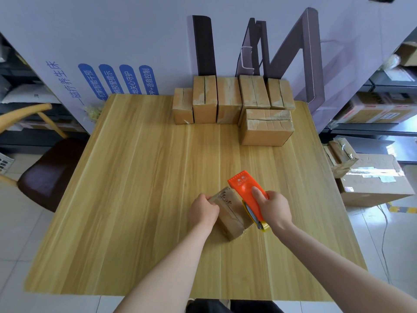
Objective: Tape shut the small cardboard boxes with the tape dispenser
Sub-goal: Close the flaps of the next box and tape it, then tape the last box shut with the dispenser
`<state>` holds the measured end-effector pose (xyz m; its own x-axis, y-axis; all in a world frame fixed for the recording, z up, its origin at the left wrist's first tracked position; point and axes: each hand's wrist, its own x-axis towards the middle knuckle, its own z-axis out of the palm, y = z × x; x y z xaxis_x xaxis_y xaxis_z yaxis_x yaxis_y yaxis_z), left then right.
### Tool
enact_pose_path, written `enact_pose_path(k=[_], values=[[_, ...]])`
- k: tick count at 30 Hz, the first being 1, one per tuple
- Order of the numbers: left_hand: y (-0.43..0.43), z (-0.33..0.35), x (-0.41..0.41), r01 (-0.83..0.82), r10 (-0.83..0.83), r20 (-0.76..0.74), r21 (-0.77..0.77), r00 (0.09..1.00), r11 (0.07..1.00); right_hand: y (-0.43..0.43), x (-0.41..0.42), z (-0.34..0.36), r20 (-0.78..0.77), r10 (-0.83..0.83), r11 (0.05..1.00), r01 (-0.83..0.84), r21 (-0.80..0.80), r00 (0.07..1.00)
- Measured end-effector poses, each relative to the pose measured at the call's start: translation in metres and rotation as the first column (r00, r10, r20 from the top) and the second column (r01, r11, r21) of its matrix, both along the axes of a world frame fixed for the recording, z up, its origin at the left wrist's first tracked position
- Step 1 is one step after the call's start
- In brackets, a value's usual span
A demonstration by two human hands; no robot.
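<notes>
The small cardboard box (232, 219) in work lies on the wooden table (135, 177), at about 5 o'clock from the table's centre, near to the person's edge. A glossy strip of clear tape runs along its top face, so I judge this box is in the middle of sealing, or almost finished. If the strip is already cut, I cannot tell.

The left hand (204, 211) grips the left end of the box, with the fingers curled over its edge. The right hand (274, 210) is clamped around the orange tape dispenser (244, 188), one finger pressing on its flat top. The dispenser rests against the right side of the box, its toothed end pointing to 12 o'clock.

At 12 to 1 o'clock, against the far edge, stands a row of five boxes (228, 99), touching each other. The second from the left shows a dark open slit between its flaps, so I judge that it is not yet taped. For the others I cannot say surely. A sixth box (266, 127) lies just in front of the row's right end, with wrinkled tape on its seam. So at least one box is waiting, maybe several.

Beyond the table, a chair (45, 172) is at 9 o'clock, and large cartons (372, 181) are on the floor at 3 o'clock.
</notes>
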<state>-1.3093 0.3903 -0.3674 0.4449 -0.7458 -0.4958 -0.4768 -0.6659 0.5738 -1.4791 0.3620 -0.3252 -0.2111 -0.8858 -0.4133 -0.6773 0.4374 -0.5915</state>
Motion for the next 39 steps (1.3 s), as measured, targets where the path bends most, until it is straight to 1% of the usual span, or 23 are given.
enact_pose_path(k=[3,6,8,9,10,11,13,14,15,16,18,20,22,23,25,27,29,30,31,32,33,36,39], values=[[0.029,-0.007,0.004,-0.011,0.011,-0.013,0.037,1.000,0.999,0.002,0.003,0.005,0.032,0.007,0.999,-0.006,-0.035,0.999],[0.050,-0.009,0.011,0.040,-0.041,-0.001,0.081,0.999,0.996,0.004,0.002,0.010,0.162,-0.007,0.998,0.018,-0.068,0.987],[0.046,-0.007,0.015,0.222,-0.216,0.197,-0.006,0.956,0.975,0.007,-0.003,0.015,0.260,-0.055,0.993,0.079,-0.086,0.964],[0.040,-0.005,0.015,0.370,-0.335,0.313,-0.059,0.889,0.927,0.008,-0.006,0.018,0.301,-0.080,0.990,0.111,-0.089,0.950],[0.031,-0.002,0.012,0.519,-0.448,0.383,-0.104,0.808,0.848,0.009,-0.008,0.025,0.340,-0.097,0.987,0.134,-0.087,0.935],[0.023,0.002,0.008,0.649,-0.564,0.402,-0.109,0.721,0.753,0.010,-0.010,0.032,0.383,-0.101,0.986,0.143,-0.083,0.918],[0.010,0.004,-0.001,0.832,-0.774,0.360,-0.011,0.521,0.555,0.013,-0.013,0.047,0.452,-0.087,0.987,0.139,-0.083,0.888],[0.007,0.003,-0.004,0.879,-0.840,0.322,0.044,0.437,0.475,0.015,-0.015,0.054,0.470,-0.073,0.988,0.129,-0.089,0.880],[0.006,0.000,-0.005,0.892,-0.862,0.298,0.068,0.409,0.447,0.017,-0.017,0.060,0.482,-0.058,0.988,0.120,-0.100,0.874],[0.008,-0.004,-0.005,0.878,-0.848,0.301,0.063,0.437,0.475,0.018,-0.019,0.064,0.489,-0.047,0.987,0.115,-0.111,0.871],[0.017,-0.014,-0.002,0.753,-0.704,0.343,-0.014,0.622,0.658,0.021,-0.024,0.070,0.506,-0.038,0.984,0.120,-0.129,0.862],[0.028,-0.016,0.000,0.511,-0.448,0.392,-0.066,0.804,0.857,0.024,-0.028,0.074,0.523,-0.014,0.984,0.106,-0.146,0.852],[0.038,-0.013,0.003,0.287,-0.251,0.355,-0.054,0.901,0.956,0.027,-0.029,0.079,0.535,0.024,0.984,0.076,-0.163,0.844],[0.040,-0.010,0.005,0.238,-0.213,0.327,-0.036,0.920,0.971,0.028,-0.029,0.082,0.540,0.042,0.983,0.060,-0.171,0.841],[0.038,-0.002,0.009,0.219,-0.203,0.287,-0.023,0.936,0.975,0.030,-0.027,0.089,0.546,0.076,0.981,0.034,-0.190,0.834],[0.024,0.020,0.013,0.189,-0.167,0.172,-0.122,0.971,0.974,0.030,-0.024,0.096,0.540,0.110,0.977,0.010,-0.214,0.835],[0.002,0.062,0.014,0.089,-0.109,-0.057,-0.276,0.992,0.957,0.029,-0.022,0.104,0.521,0.145,0.969,-0.013,-0.248,0.841],[-0.007,0.089,0.015,0.003,-0.080,-0.208,-0.346,0.975,0.938,0.028,-0.021,0.108,0.512,0.163,0.964,-0.026,-0.265,0.843],[-0.014,0.117,0.015,-0.084,-0.072,-0.364,-0.395,0.929,0.915,0.027,-0.020,0.113,0.503,0.184,0.958,-0.040,-0.283,0.845],[-0.019,0.143,0.016,-0.123,-0.099,-0.472,-0.417,0.876,0.901,0.025,-0.019,0.118,0.493,0.204,0.952,-0.055,-0.300,0.846],[-0.023,0.164,0.018,-0.109,-0.147,-0.523,-0.427,0.839,0.897,0.024,-0.017,0.123,0.481,0.223,0.946,-0.070,-0.316,0.848],[-0.024,0.204,0.022,0.010,-0.272,-0.486,-0.475,0.831,0.880,0.019,-0.013,0.136,0.443,0.265,0.927,-0.099,-0.362,0.857],[-0.026,0.216,0.027,-0.020,-0.281,-0.446,-0.560,0.850,0.828,0.017,-0.009,0.146,0.417,0.283,0.910,-0.104,-0.402,0.864]])
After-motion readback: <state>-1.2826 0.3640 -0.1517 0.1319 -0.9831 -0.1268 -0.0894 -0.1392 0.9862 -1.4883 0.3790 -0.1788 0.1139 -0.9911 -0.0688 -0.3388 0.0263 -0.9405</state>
